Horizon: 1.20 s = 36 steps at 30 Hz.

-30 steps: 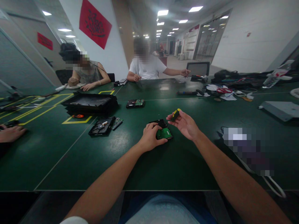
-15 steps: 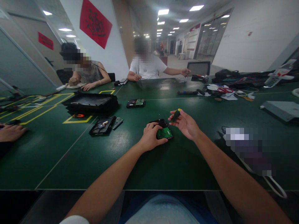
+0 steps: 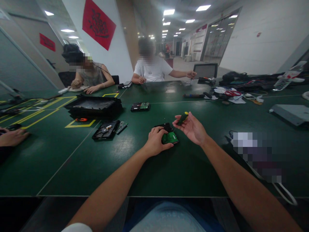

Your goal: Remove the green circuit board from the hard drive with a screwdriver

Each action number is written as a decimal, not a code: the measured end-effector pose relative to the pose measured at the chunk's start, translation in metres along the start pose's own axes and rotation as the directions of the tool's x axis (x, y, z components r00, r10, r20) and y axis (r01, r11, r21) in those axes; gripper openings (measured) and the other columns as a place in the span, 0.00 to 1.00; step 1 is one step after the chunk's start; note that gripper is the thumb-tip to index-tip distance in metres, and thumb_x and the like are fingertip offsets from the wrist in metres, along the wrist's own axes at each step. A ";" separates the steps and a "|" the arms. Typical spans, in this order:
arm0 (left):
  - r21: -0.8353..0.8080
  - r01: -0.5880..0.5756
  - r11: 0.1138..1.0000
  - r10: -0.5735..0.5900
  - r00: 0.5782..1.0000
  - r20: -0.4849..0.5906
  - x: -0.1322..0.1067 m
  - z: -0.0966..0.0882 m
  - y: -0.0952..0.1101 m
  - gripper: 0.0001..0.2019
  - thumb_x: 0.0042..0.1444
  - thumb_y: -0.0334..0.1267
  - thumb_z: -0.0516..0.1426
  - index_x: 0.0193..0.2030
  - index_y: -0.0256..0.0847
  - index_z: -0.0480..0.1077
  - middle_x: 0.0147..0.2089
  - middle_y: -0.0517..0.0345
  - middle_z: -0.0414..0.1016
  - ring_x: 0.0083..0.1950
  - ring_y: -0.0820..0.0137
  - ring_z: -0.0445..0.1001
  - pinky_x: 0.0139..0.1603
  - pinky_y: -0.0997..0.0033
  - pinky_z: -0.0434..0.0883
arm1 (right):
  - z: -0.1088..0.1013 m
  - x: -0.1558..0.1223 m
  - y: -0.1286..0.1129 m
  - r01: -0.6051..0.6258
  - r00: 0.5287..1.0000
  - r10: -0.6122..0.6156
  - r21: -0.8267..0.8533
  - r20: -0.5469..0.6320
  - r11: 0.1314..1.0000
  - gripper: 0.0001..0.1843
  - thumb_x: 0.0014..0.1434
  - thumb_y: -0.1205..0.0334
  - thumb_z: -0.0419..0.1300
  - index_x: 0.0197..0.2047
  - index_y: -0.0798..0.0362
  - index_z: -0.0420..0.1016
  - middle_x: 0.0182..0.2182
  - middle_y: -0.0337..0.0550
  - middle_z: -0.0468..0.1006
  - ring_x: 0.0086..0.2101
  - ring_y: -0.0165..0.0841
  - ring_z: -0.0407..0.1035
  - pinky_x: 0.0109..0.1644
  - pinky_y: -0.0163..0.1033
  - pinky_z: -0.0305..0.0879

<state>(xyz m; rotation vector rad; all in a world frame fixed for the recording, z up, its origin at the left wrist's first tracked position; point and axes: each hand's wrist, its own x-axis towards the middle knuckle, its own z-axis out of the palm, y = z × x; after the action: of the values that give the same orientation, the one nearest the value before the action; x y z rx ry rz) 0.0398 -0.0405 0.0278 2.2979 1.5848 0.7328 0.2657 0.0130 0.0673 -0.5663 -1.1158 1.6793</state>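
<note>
A hard drive (image 3: 171, 137) lies on the green table with its green circuit board facing up. My left hand (image 3: 156, 140) grips it from the left, thumb along the near edge and fingers over the far part, hiding some of the board. In my right hand (image 3: 191, 129), the fingers are closed around a screwdriver (image 3: 183, 118) with a dark green and yellow handle, held tilted just above the right end of the drive. The screwdriver's shaft cannot be made out.
Left of the drive are an opened black drive case (image 3: 105, 130), a loose circuit board (image 3: 121, 127) and stacked black trays (image 3: 94, 108). Another hard drive (image 3: 140, 106) lies farther back. A pouch-like thing (image 3: 256, 158), partly blurred, is at right. Two people sit across; another person's hand (image 3: 14, 137) rests at far left.
The screwdriver in my right hand has turned and shifted slightly, with the fingers moving on its handle. My left hand and the hard drive stay in place.
</note>
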 end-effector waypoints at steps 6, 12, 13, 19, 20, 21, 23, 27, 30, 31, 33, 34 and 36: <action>-0.004 -0.004 1.000 0.004 1.000 0.002 0.000 0.001 -0.001 0.31 0.53 0.56 0.70 0.60 0.46 0.73 0.69 0.44 0.68 0.72 0.45 0.62 0.69 0.39 0.65 | 0.001 -0.001 -0.001 -0.006 1.000 0.006 -0.009 -0.008 1.000 0.25 0.66 0.36 0.63 0.49 0.49 0.84 0.41 0.47 0.84 0.47 0.42 0.77 0.60 0.51 0.74; -0.002 -0.005 1.000 0.005 1.000 -0.005 0.001 0.002 -0.002 0.30 0.53 0.55 0.71 0.59 0.46 0.74 0.68 0.45 0.69 0.71 0.45 0.63 0.69 0.39 0.66 | -0.001 -0.001 0.001 0.006 1.000 -0.007 -0.023 -0.023 1.000 0.22 0.65 0.40 0.65 0.52 0.47 0.83 0.42 0.46 0.83 0.47 0.42 0.77 0.52 0.47 0.76; -0.002 -0.003 1.000 0.003 1.000 -0.007 0.001 0.002 -0.001 0.30 0.52 0.55 0.71 0.59 0.47 0.74 0.68 0.45 0.69 0.71 0.45 0.63 0.69 0.39 0.66 | -0.001 -0.001 0.001 0.004 1.000 -0.004 -0.024 -0.022 1.000 0.22 0.65 0.40 0.66 0.51 0.48 0.83 0.42 0.46 0.83 0.47 0.42 0.77 0.53 0.48 0.76; -0.014 -0.003 1.000 0.003 1.000 -0.010 0.000 0.000 0.001 0.30 0.52 0.55 0.71 0.59 0.47 0.74 0.68 0.45 0.69 0.71 0.45 0.64 0.69 0.39 0.65 | -0.002 0.000 0.002 -0.011 1.000 0.011 -0.013 -0.002 1.000 0.27 0.66 0.34 0.62 0.48 0.50 0.84 0.43 0.49 0.84 0.49 0.43 0.77 0.61 0.51 0.74; -0.012 -0.003 1.000 0.003 1.000 -0.012 0.000 0.000 0.001 0.30 0.52 0.55 0.71 0.59 0.47 0.74 0.68 0.45 0.69 0.71 0.45 0.64 0.69 0.39 0.66 | -0.002 0.000 0.002 -0.015 1.000 0.015 -0.009 0.000 1.000 0.28 0.66 0.33 0.61 0.48 0.49 0.84 0.42 0.49 0.84 0.49 0.43 0.77 0.62 0.52 0.74; -0.010 -0.003 1.000 0.003 1.000 -0.012 0.000 0.000 0.002 0.30 0.53 0.55 0.71 0.59 0.46 0.74 0.68 0.45 0.69 0.71 0.45 0.64 0.69 0.39 0.66 | -0.002 0.000 0.002 -0.017 1.000 0.017 -0.007 0.000 1.000 0.29 0.66 0.32 0.61 0.48 0.50 0.84 0.42 0.49 0.84 0.49 0.43 0.77 0.62 0.52 0.73; -0.006 -0.007 1.000 0.007 1.000 -0.008 0.000 0.000 0.002 0.30 0.53 0.55 0.71 0.59 0.46 0.74 0.68 0.44 0.69 0.71 0.45 0.64 0.69 0.40 0.66 | -0.003 0.000 0.002 -0.019 1.000 0.019 -0.004 0.001 1.000 0.30 0.65 0.31 0.61 0.47 0.50 0.84 0.43 0.50 0.83 0.49 0.43 0.78 0.63 0.51 0.73; -0.012 -0.009 1.000 0.009 1.000 -0.003 0.001 0.000 0.001 0.30 0.53 0.55 0.70 0.59 0.45 0.74 0.69 0.44 0.68 0.72 0.45 0.63 0.69 0.39 0.66 | -0.002 0.000 0.002 -0.026 1.000 0.026 -0.017 -0.001 1.000 0.27 0.65 0.33 0.64 0.44 0.49 0.84 0.44 0.48 0.83 0.48 0.43 0.78 0.61 0.52 0.74; -0.016 -0.002 1.000 0.002 1.000 -0.006 0.001 0.000 0.001 0.30 0.53 0.55 0.71 0.59 0.46 0.74 0.68 0.44 0.69 0.71 0.44 0.63 0.69 0.38 0.65 | 0.000 0.000 0.001 -0.028 1.000 0.028 -0.020 -0.008 0.999 0.26 0.64 0.33 0.65 0.44 0.49 0.84 0.43 0.47 0.83 0.47 0.42 0.78 0.59 0.51 0.75; -0.017 -0.001 1.000 0.001 1.000 -0.007 0.001 0.000 0.001 0.30 0.53 0.54 0.71 0.59 0.46 0.74 0.68 0.44 0.69 0.71 0.44 0.63 0.69 0.38 0.65 | 0.000 -0.001 0.001 -0.024 1.000 0.024 -0.019 -0.011 1.000 0.26 0.64 0.33 0.65 0.43 0.49 0.84 0.43 0.47 0.83 0.47 0.42 0.78 0.58 0.51 0.75; -0.021 -0.001 1.000 0.000 1.000 -0.008 0.000 0.000 0.002 0.30 0.53 0.54 0.71 0.59 0.46 0.74 0.68 0.44 0.69 0.72 0.44 0.63 0.69 0.38 0.66 | 0.000 -0.001 0.001 -0.017 1.000 0.017 -0.018 -0.015 1.000 0.25 0.63 0.34 0.66 0.43 0.49 0.83 0.43 0.47 0.83 0.48 0.43 0.78 0.57 0.50 0.75; -0.022 -0.002 1.000 0.002 1.000 -0.008 0.000 0.000 0.002 0.30 0.53 0.54 0.71 0.59 0.46 0.74 0.68 0.44 0.69 0.72 0.44 0.63 0.69 0.38 0.66 | 0.000 -0.001 0.001 -0.015 1.000 0.015 -0.017 -0.016 1.000 0.25 0.63 0.34 0.66 0.44 0.49 0.83 0.43 0.47 0.84 0.48 0.43 0.78 0.57 0.50 0.75; -0.020 -0.003 1.000 0.002 1.000 -0.009 0.000 0.000 0.002 0.29 0.53 0.54 0.70 0.59 0.45 0.74 0.68 0.44 0.69 0.71 0.44 0.63 0.68 0.39 0.66 | 0.000 0.000 0.002 -0.018 1.000 0.018 -0.015 -0.017 1.000 0.25 0.63 0.35 0.67 0.44 0.49 0.82 0.43 0.48 0.84 0.48 0.43 0.78 0.54 0.49 0.75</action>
<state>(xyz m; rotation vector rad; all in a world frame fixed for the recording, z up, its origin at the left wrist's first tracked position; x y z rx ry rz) 0.0414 -0.0416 0.0290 2.2857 1.5711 0.7569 0.2652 0.0128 0.0657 -0.6007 -1.1153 1.6795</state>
